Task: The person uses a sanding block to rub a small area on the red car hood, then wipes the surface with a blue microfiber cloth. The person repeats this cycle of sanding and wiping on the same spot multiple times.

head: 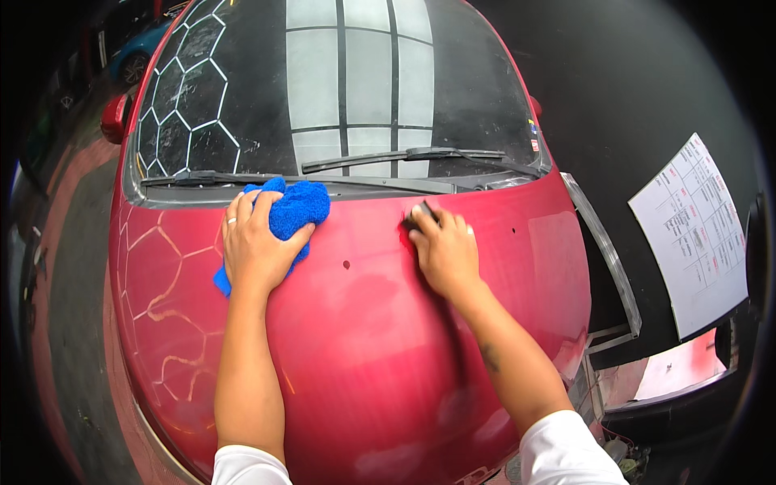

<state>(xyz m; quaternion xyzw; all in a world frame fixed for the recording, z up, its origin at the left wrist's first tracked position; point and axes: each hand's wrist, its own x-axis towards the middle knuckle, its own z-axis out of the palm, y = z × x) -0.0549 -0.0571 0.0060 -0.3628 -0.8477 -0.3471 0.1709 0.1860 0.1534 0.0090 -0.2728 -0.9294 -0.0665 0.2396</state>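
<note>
A red car hood [364,327] fills the middle of the head view, with hexagonal light reflections on its left side. My left hand [254,242] grips a bunched blue microfiber cloth [297,206] on the hood's rear left, just below the wiper cowl. Farther right, my right hand [445,245] holds a small dark block or pad [421,215] against the hood near its rear edge; the fingers partly hide it. A dark spot [346,265] shows on the paint between the hands.
Behind the hood are the windshield [248,91] and a wiper [400,156]. A whiteboard bearing writing [697,242] hangs at right, above a light panel [667,376]. Side mirror [114,119] and a blue car [139,51] are at upper left.
</note>
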